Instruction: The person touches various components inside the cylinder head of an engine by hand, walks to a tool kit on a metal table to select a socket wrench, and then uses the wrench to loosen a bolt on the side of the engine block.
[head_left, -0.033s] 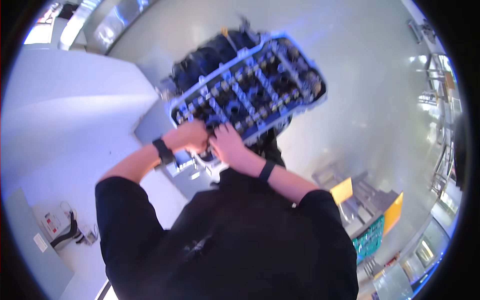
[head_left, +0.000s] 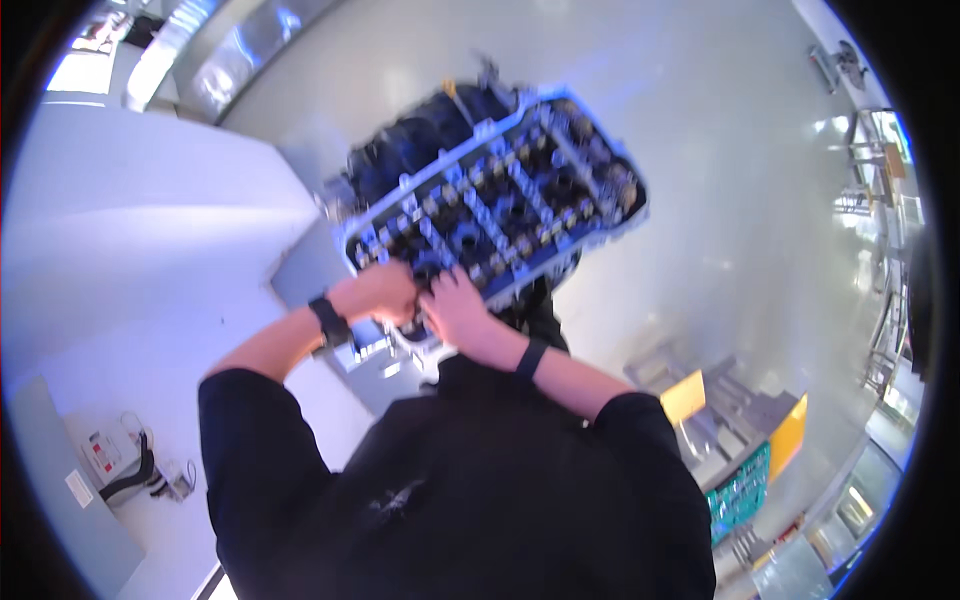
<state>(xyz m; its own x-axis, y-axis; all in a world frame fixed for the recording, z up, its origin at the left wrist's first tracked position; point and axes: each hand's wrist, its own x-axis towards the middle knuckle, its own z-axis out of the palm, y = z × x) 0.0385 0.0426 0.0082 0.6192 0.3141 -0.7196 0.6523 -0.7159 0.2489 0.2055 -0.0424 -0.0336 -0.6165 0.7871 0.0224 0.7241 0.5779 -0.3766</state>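
A metal engine cylinder head (head_left: 500, 205) with dark recesses and rows of bright caps sits tilted in front of me, at chest height. Both my hands meet at its near lower edge. My left hand (head_left: 385, 290) has its fingers curled against that edge, and a black watch (head_left: 328, 320) is on its wrist. Touching it on the right, my right hand (head_left: 455, 305) is also curled there, with a black band (head_left: 530, 358) on the wrist. Whatever the fingers pinch is hidden between the two hands.
The engine stands on a pale grey floor (head_left: 720, 200). A white panel (head_left: 150, 230) lies to the left. A small device with cables (head_left: 115, 455) is at the lower left. A yellow and green cart (head_left: 745, 450) is at the lower right, racks (head_left: 885, 200) at the right rim.
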